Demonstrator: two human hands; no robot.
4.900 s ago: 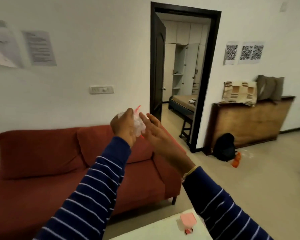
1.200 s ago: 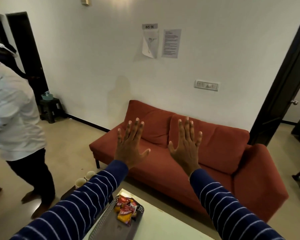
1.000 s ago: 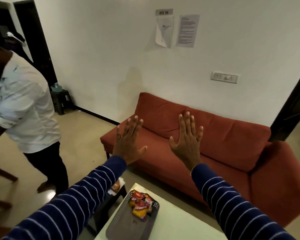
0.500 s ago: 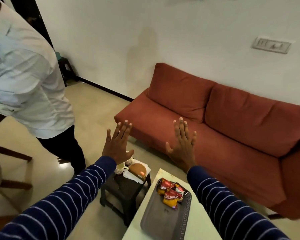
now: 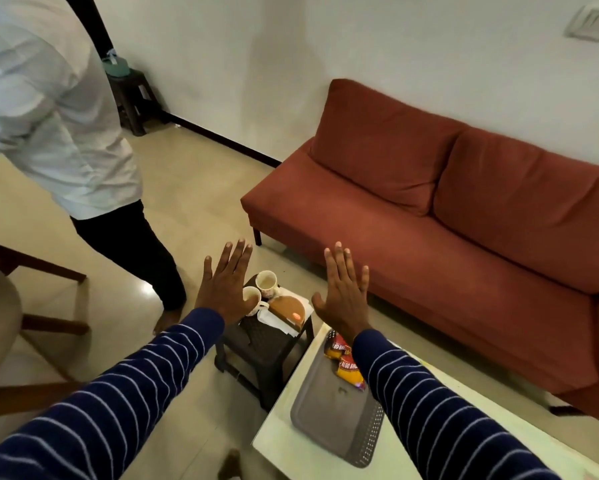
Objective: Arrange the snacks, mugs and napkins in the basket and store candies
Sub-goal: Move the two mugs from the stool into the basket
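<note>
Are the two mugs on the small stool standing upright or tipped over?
Upright. Both mugs stand on the dark stool with their round openings facing up; the left hand partly covers the nearer one.

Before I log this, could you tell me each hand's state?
Left hand: open, fingers spread, holding nothing.
Right hand: open, fingers spread, holding nothing.

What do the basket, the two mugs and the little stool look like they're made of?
The basket looks like matte grey plastic, with a wall pierced by rows of small holes. The mugs look like glazed ceramic, pale and shiny with a printed pattern. The stool seems to be dark moulded plastic with a woven-look texture.
</note>
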